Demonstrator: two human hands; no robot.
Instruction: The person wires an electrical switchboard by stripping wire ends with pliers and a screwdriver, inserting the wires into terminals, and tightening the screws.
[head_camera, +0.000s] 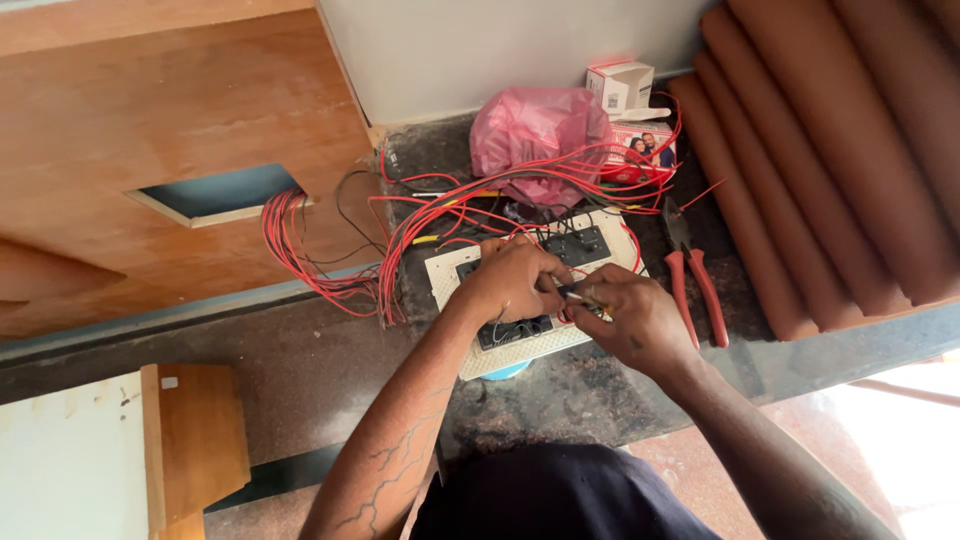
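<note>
While both forearms reach up from the bottom edge, the left hand (510, 280) lies curled over a white switch plate (470, 355), fingers pressing on its dark modules. Touching it on its right, the right hand (630, 318) is closed around a thin tool (572, 293), too small to identify, its tip pointing at the left hand. Under both hands the plate rests on a dark stone counter (330, 370). Just right of the right hand lie red-handled pliers (693, 285). Red wires (430, 215) fan out beyond the left hand towards a cut-out in a wooden panel (170, 120). Farther off sit a pink plastic bag (535, 130) and a small white box (620, 87).
</note>
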